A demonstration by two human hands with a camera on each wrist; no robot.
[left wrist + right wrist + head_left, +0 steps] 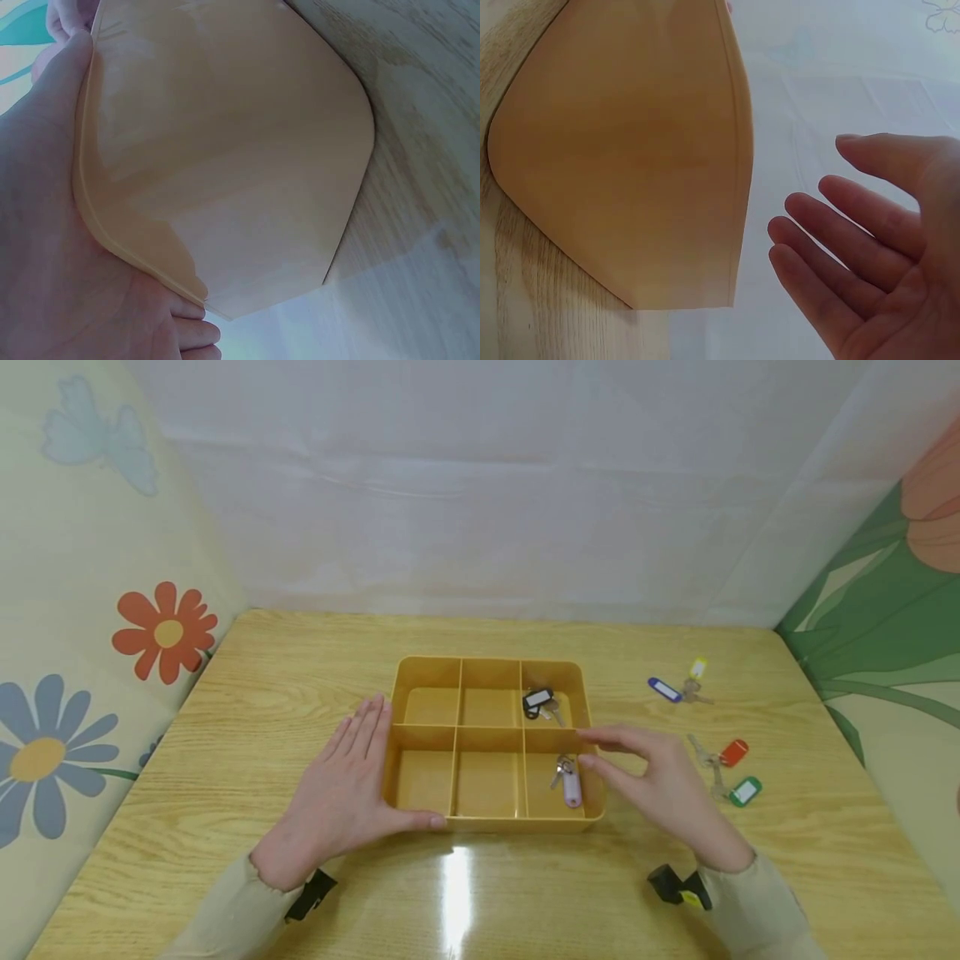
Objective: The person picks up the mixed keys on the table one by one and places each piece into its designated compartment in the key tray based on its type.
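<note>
Okay, lilac-tagged keys (570, 785) just left of your right hand (663, 781), thumb and fingers parted, left hand (345, 789) straight-fingered against tray (517, 825)

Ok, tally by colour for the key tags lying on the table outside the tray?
Blue tag: 1
Yellow tag: 1
Red tag: 1
Green tag: 1
Total: 4

I see the yellow six-compartment tray (517, 825) flat mid-frame, black-tagged keys (537, 698) in its upper-right compartment, lilac-tagged keys (572, 789) lower-right. Blue tag (665, 690), yellow tag (698, 668), red tag (734, 752), green tag (746, 791) lie with keys, frame right.
</note>
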